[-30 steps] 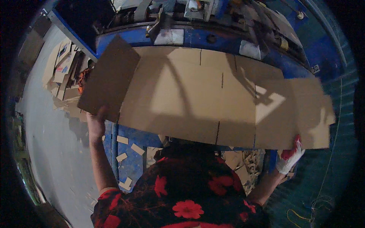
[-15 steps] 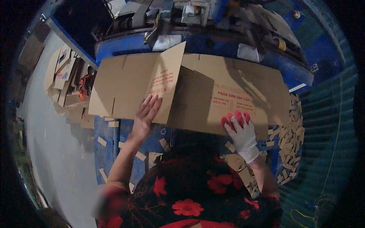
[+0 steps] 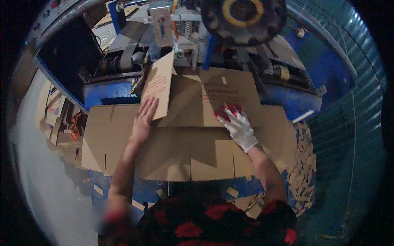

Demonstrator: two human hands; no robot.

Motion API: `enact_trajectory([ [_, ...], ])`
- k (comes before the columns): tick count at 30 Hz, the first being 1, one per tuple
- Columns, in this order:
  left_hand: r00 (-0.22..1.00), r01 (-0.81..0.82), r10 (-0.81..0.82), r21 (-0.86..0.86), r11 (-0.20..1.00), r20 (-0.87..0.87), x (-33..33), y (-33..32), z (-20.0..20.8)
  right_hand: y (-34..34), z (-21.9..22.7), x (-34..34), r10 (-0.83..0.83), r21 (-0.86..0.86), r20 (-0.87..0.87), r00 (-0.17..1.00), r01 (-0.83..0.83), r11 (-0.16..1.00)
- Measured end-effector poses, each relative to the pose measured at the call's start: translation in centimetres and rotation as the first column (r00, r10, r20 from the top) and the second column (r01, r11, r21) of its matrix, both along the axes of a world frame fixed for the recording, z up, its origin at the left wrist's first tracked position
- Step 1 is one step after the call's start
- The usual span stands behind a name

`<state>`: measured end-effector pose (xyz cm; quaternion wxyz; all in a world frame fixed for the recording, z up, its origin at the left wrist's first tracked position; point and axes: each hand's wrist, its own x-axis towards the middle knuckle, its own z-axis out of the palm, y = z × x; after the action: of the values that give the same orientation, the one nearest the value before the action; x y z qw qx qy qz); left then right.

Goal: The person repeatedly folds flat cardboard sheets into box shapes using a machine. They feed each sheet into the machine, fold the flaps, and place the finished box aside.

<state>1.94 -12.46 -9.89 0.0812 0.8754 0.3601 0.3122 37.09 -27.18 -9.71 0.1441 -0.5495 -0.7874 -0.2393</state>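
A printed cardboard sheet (image 3: 186, 108) lies with its far side in under the machine. Its left part stands folded up as a flap (image 3: 162, 88) with red print. My bare left hand (image 3: 143, 117) rests on the lower edge of that flap, fingers stretched out. On the sheet's right panel (image 3: 230, 84) lies my right hand (image 3: 239, 126), in a white glove with red fingertips, its fingers spread and nearly flat. Beneath and nearer to me, a wide flat cardboard sheet (image 3: 172, 153) with slits spans the blue table (image 3: 145, 188).
Beyond the sheet stands a machine with a large dark wheel (image 3: 243, 16), a metal bracket (image 3: 161, 26) and rollers. Cardboard scraps (image 3: 301, 172) are heaped at right, beside a green corrugated wall (image 3: 340, 135). Stacked cardboard (image 3: 51, 110) and an orange bundle (image 3: 78, 125) lie at left.
Both hands have moved forward with the printed sheet, carrying it off the near table into the machine. Another flat sheet now shows below it. The view has tilted up.
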Motion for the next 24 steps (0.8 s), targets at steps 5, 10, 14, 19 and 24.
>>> enact_trajectory([
  [5, 0.999, 0.041, -0.039, 0.109, 0.993, -0.021, 1.5, 3.2, -0.5, 3.6, -0.2, 2.2, 0.025, -0.123, 0.03, 0.999, -0.022, 0.992],
  [10, 0.997, 0.014, 0.001, 0.196, 0.981, -0.075, 2.7, 7.1, -1.5, 7.6, 0.2, 3.3, -0.066, -0.351, 0.172, 0.983, 0.124, 0.928],
  [14, 0.992, -0.054, 0.083, 0.269, 0.962, -0.098, 5.6, 11.3, -1.9, 12.1, 2.0, 4.8, -0.052, -0.294, 0.225, 0.973, 0.119, 0.948],
  [19, 0.941, -0.298, 0.299, 0.028, 0.954, -0.158, 9.2, 16.0, 0.3, 17.0, 4.5, 7.1, -0.118, -0.285, 0.067, 0.991, 0.132, 0.949],
  [24, 0.975, -0.141, 0.174, 0.22, 0.965, -0.14, 7.2, 11.4, -1.2, 15.0, 4.3, 8.8, -0.275, -0.263, -0.059, 0.96, 0.25, 0.932],
])
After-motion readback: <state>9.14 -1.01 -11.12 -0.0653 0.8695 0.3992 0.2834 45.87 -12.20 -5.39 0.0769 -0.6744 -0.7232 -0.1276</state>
